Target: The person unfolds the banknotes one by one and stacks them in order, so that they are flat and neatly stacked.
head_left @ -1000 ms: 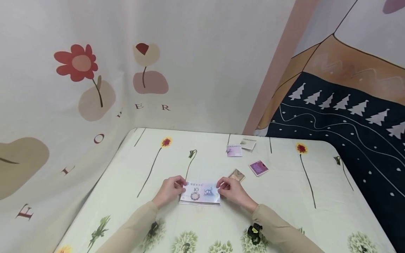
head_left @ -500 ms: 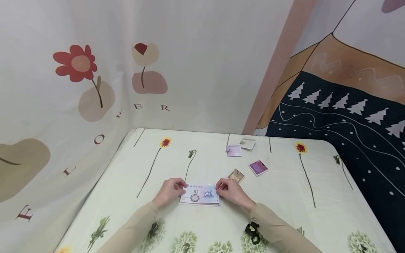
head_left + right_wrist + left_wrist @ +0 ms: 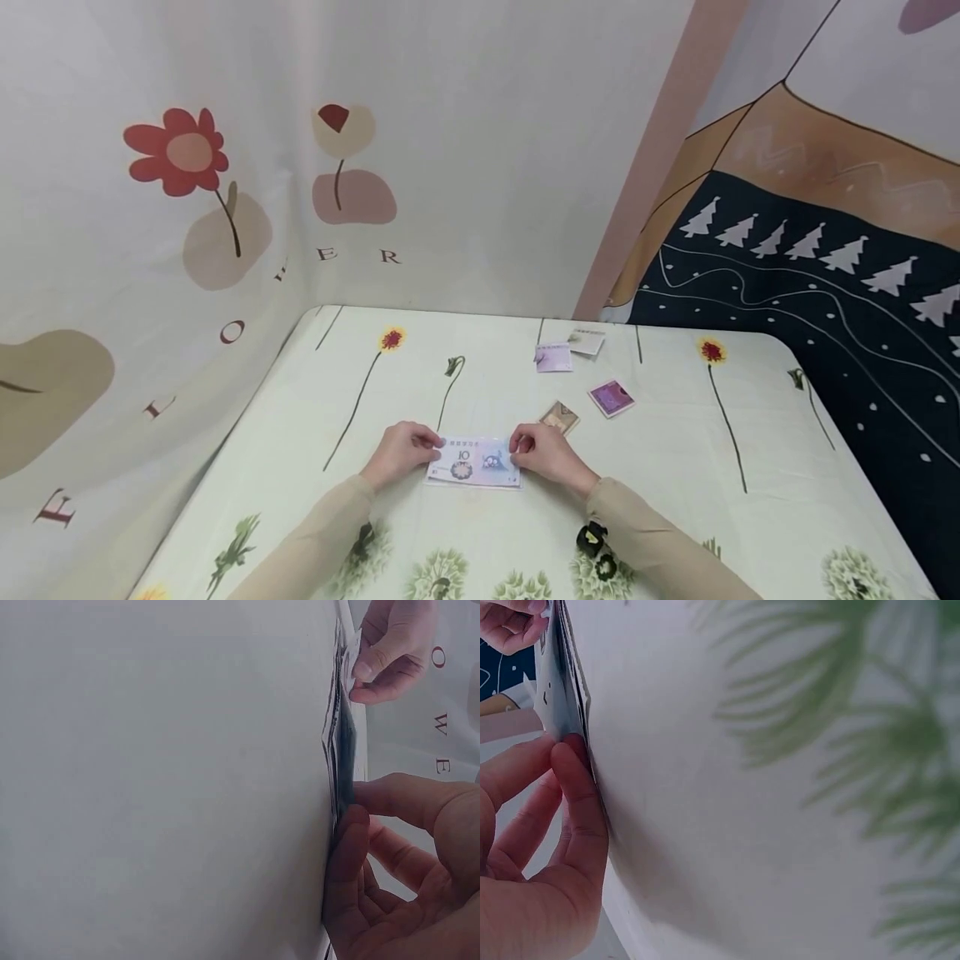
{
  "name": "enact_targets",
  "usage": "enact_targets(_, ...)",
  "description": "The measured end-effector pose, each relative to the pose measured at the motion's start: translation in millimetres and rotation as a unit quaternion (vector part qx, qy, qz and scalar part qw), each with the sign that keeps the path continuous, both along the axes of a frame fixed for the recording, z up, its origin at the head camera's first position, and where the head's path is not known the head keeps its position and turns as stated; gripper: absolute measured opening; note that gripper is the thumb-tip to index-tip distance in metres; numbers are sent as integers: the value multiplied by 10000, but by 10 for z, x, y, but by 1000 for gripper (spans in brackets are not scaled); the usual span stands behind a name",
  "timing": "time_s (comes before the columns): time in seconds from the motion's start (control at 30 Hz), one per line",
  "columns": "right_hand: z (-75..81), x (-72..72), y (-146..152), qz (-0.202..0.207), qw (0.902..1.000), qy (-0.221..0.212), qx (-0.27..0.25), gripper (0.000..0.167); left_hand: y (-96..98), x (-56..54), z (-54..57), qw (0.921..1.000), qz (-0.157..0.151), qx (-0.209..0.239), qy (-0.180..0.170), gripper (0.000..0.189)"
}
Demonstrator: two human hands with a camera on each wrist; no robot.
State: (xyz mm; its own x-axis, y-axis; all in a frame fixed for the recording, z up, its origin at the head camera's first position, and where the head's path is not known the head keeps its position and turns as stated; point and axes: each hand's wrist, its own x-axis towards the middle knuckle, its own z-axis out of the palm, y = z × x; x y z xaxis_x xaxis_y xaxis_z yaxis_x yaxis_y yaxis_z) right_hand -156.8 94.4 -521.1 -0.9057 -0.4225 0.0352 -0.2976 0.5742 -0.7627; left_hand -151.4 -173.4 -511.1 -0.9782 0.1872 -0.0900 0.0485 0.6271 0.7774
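Observation:
A purple-blue play banknote [image 3: 474, 463] printed with "10" lies on a thin stack of paper notes [image 3: 331, 742] at the table's middle. My left hand [image 3: 403, 454] pinches the banknote's left end between thumb and fingers. On its right end, my right hand [image 3: 551, 457] pinches it the same way. In the left wrist view, the left fingertips [image 3: 564, 750] meet at the banknote's edge, close to the tabletop. Layered note edges show between both hands in the right wrist view; how many sheets each hand grips I cannot tell.
Beyond the right hand lie a brown note bundle [image 3: 561, 417], a dark purple bundle [image 3: 611, 398], a light purple note [image 3: 553, 357] and a pale note [image 3: 588, 342]. A floral cloth covers the table [image 3: 660, 467]. Printed curtains [image 3: 480, 167] hang behind and left.
The banknote has come slightly towards me, its near edge now nearly covering the stack's near edge. My right hand has shifted slightly left; both hands keep their pinch.

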Motion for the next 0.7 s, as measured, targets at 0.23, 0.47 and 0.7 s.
enact_targets(0.23, -56, -32, -3, 9, 9999, -104, -1, 15, 10, 3, 14, 9999, 39, 56, -103, 13)
enact_targets(0.47, -16, -9, 8, -40, 9993, -340, -153, 14, 31, -2, 22, 9998, 36, 35, -185, 12)
enact_targets(0.7, 40, 38, 87, 219, 9977, -434, -481, 8, 25, -49, 112, 9982, -168, -3, -571, 5)
